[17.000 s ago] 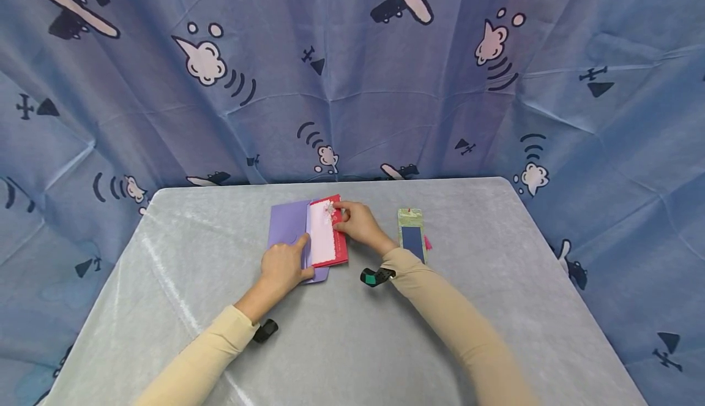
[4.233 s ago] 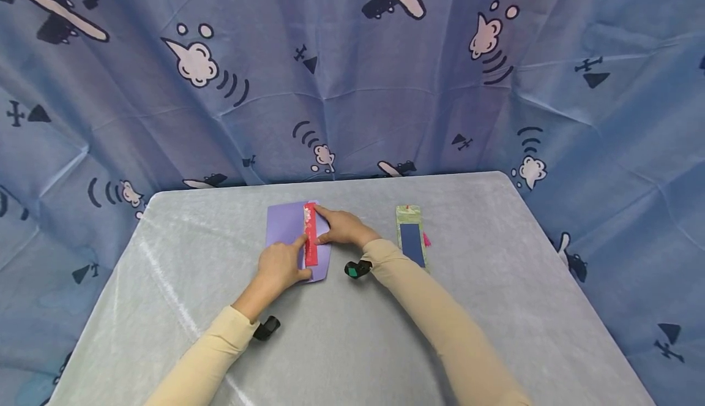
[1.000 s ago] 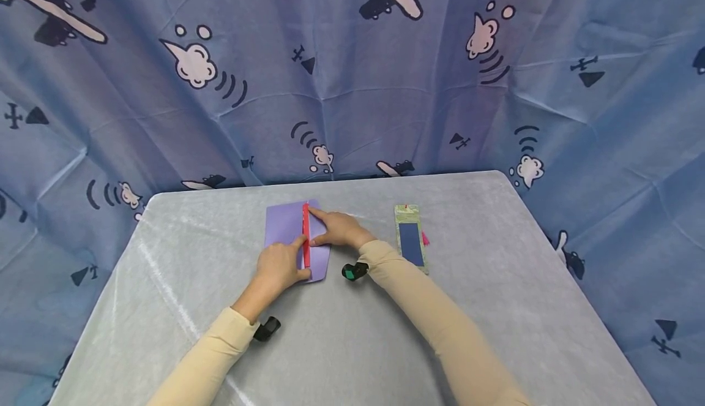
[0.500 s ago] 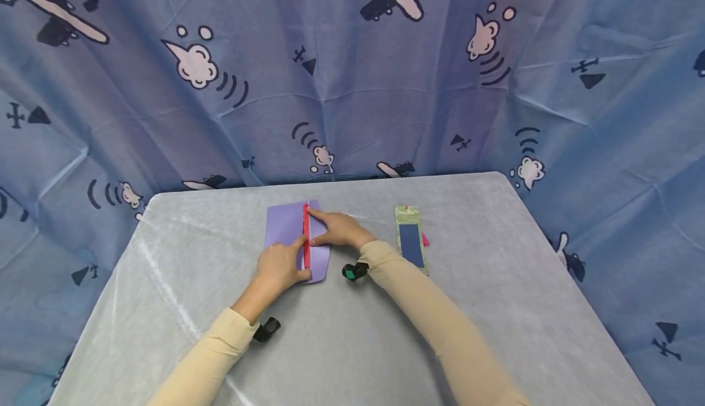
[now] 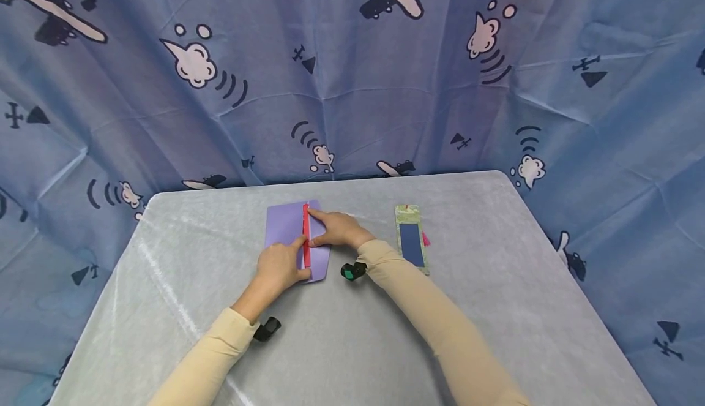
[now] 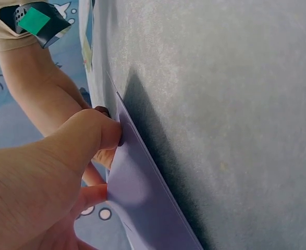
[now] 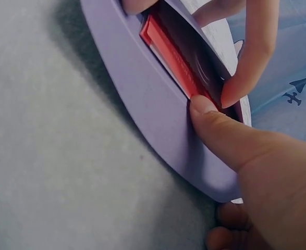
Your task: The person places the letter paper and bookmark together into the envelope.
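Observation:
A purple envelope (image 5: 282, 222) lies on the table with its flap (image 5: 317, 259) spread to the right. Only a narrow red strip of a card (image 5: 306, 254) shows at its mouth; the rest is inside. My left hand (image 5: 277, 266) holds the envelope, thumb at the near end and index finger at the mouth. From the right, my right hand (image 5: 343, 230) presses the card's edge with index fingertip and thumb. In the right wrist view that thumb (image 7: 220, 122) touches the red card (image 7: 166, 49) inside the gaping mouth. The left wrist view shows the envelope's near end (image 6: 137, 182).
Right of the envelope lies a flat green-patterned packet (image 5: 408, 215) with a dark blue panel and a pink tassel (image 5: 426, 239). The grey-covered table (image 5: 352, 345) meets a blue printed curtain (image 5: 352, 75) at its back edge.
Earlier the red card lay largely outside the envelope; my right hand has moved left with it, leaving a thin strip showing. Over the last second, hands and card have barely moved.

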